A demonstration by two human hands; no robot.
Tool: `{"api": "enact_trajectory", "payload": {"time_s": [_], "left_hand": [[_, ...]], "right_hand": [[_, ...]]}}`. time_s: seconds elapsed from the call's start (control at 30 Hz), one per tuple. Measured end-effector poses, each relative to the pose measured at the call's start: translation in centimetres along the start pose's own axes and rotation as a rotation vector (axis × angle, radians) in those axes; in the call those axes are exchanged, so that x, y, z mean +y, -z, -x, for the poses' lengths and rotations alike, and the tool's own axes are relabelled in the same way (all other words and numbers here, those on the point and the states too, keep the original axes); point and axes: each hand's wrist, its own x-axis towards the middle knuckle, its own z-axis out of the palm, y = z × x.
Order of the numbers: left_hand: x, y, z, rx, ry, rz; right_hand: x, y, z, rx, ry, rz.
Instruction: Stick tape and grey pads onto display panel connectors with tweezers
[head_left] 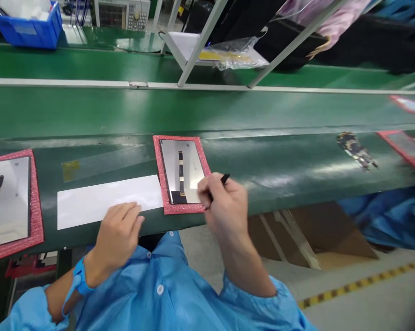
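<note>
I view the counter [279, 168] through the head camera. The flat screen panel [193, 168] lies at the centre of the frame, silver face up, on a sheet of pink bubble wrap [180, 210]. A dark ribbon [181, 170] runs lengthwise along the panel.

My right hand [227, 200] is at the panel's lower right corner. Its fingers are closed around a black pen-like tool [225, 179]; I cannot tell whether the tool contacts the panel.

My left hand [119, 230] is at the lower edge of a white paper strip [104, 200], left of centre. Its fingers are bent and close together; I cannot tell whether they grip anything. A clear strip [111, 163] lies above the paper. A second panel [12, 197] occupies the left edge of the frame, and a circuit board [355, 149] lies at the right.
</note>
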Motion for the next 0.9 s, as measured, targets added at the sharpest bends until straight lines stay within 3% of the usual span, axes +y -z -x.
{"api": "enact_trajectory", "payload": {"time_s": [0.07,0.13,0.23,0.37,0.5,0.6,0.7,0.8,0.9], "left_hand": [[2.1,0.4,-0.1,-0.020,0.071,0.226],[3.5,1.1,-0.1,-0.018,0.128,0.345],[3.4,2.2,0.3,0.064,0.151,0.287],[1.5,4.1,1.5,0.144,0.133,0.117],[-0.3,6.2,2.2,0.166,0.180,0.074],[-3.3,8.5,1.5,0.077,0.184,0.086],[-8.6,10.9,-0.3,-0.035,0.162,-0.021],[-13.9,12.1,-2.1,-0.125,0.256,-0.264],[-16.4,11.8,-2.6,-0.253,0.320,-0.392]], "right_hand": [[-1.2,-4.0,3.7,-0.219,-0.114,-0.347],[-2.2,-7.2,6.4,-0.270,-0.193,-0.507],[-3.0,-10.3,8.0,-0.263,-0.233,-0.591],[-2.7,-12.8,7.2,-0.409,-0.166,-0.537],[-2.5,-14.0,4.8,-0.745,0.018,-0.260],[-1.8,-15.5,2.0,-0.898,0.052,-0.108],[0.1,-19.0,-0.5,-0.785,0.024,-0.142],[2.9,-23.2,-1.8,-0.629,-0.037,-0.211],[5.0,-25.6,-2.0,-0.594,-0.080,-0.183]]}}
